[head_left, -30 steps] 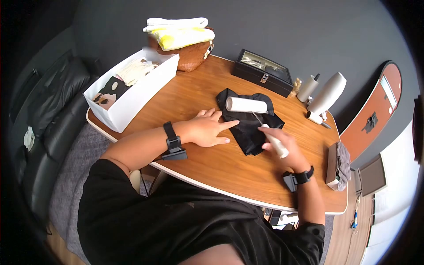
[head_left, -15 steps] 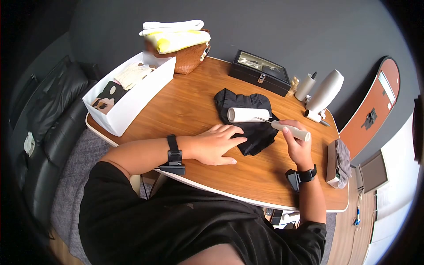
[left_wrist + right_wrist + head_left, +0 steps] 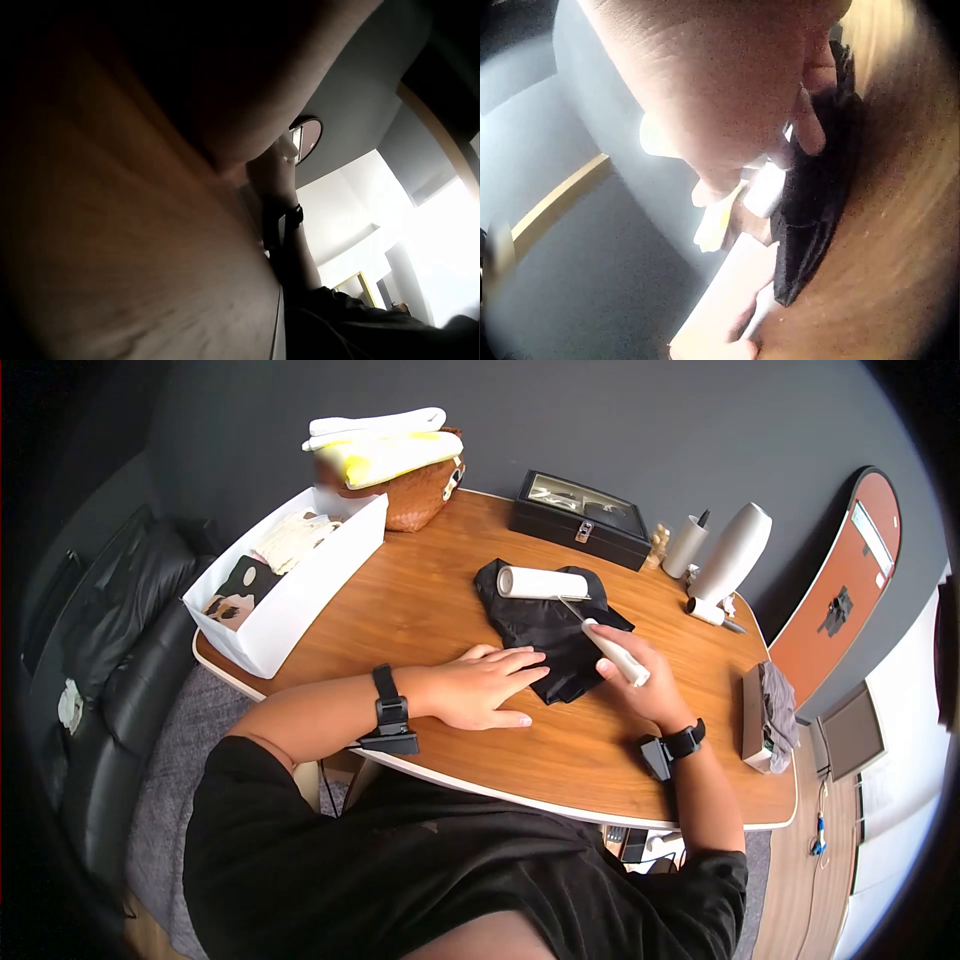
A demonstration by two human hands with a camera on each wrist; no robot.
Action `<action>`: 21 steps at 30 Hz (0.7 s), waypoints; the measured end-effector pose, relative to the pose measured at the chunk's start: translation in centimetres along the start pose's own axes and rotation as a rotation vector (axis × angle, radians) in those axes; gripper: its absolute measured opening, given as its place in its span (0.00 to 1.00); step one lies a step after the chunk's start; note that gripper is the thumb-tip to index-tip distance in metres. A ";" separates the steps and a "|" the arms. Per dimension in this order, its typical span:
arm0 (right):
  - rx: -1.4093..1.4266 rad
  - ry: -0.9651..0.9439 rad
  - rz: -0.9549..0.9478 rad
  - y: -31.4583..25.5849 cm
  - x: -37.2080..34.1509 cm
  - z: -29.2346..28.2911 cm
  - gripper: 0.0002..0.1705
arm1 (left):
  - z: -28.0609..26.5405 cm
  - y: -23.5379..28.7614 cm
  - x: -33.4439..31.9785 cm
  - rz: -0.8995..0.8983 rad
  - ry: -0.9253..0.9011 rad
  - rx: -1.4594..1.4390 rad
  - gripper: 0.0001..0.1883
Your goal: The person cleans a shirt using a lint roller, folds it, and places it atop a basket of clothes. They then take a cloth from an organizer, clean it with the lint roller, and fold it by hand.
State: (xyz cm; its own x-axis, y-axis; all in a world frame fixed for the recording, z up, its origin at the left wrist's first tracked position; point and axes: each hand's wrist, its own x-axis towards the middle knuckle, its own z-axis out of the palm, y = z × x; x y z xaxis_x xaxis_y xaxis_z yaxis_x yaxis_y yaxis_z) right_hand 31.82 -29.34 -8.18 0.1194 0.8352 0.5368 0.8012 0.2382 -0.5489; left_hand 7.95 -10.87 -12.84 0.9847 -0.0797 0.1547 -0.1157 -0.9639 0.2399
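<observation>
Farther from me than half a second ago sits the white cylindrical roller (image 3: 543, 582). On the brown wooden counter (image 3: 420, 600), crumpled black fabric (image 3: 540, 632) lies beneath it; my left hand (image 3: 480, 687) spreads loosely at its edge, probably steadying it, while my right hand (image 3: 655, 682) grips the white stick handle (image 3: 617, 655), seemingly for control.

You have bare tabletop (image 3: 715, 685) right of your right hand (image 3: 655, 685). Beyond the black cloth (image 3: 535, 628), the glass-topped case (image 3: 580, 526) blocks you.
</observation>
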 end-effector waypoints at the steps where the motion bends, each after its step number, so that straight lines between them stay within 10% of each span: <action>1: -0.010 -0.019 -0.016 -0.3 0.0 -0.7 0.22 | 0.0 -0.1 0.0 -0.003 -0.021 -0.008 0.42; 9: 0.042 0.154 0.229 -0.8 -0.7 -3.6 0.14 | -0.1 -0.3 0.2 -0.023 -0.088 -0.048 0.43; 21: -0.007 0.039 0.030 0.1 -0.2 -0.8 0.15 | -0.7 -0.5 0.2 -0.052 -0.130 -0.045 0.47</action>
State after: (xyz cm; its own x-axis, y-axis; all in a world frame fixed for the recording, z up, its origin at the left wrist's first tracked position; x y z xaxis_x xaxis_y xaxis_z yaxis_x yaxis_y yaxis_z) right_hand 32.39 -29.87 -7.80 0.1662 0.8222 0.5443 0.8012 0.2092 -0.5607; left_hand 8.13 -10.19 -12.25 0.9978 -0.0649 0.0165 -0.0669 -0.9555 0.2874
